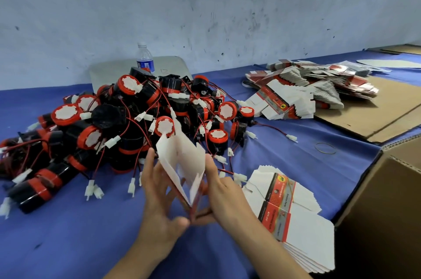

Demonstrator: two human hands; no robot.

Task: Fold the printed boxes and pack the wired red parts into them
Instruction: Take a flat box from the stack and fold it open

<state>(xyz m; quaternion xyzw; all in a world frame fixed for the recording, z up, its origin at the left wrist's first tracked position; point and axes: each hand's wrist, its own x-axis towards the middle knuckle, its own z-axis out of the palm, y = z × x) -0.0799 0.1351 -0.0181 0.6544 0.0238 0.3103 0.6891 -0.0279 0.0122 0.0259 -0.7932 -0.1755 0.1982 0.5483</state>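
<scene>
Step in hand: opening one flat box blank [182,160] into a sleeve. It is held upright above the blue counter [68,233], just in front of the parts pile.

Left hand [159,205]: fingers laid along the left panel, thumb tucked at the bottom corner, pinching it. Right hand [224,194]: grips the right panel, fingertips under the lower edge. The white inner faces gape in a V and the top flaps are not yet folded.

Judgement: push the two opposite creases toward each other so the sleeve squares up rather than skews. Keep fingers clear of the end flaps. Close the bottom first and seat the tab fully, or a part could drop through.

Just right of the hands: stack of flat blanks [293,217], print up, within easy reach. Beside it, an open brown carton [387,199], probably for finished boxes.

Farther back: wired red parts [127,123] in a heap, leads tangled. Lift one by its body, not the wire, and coil the lead inside before tucking the lid.

Far right: second heap of blanks [307,87].
</scene>
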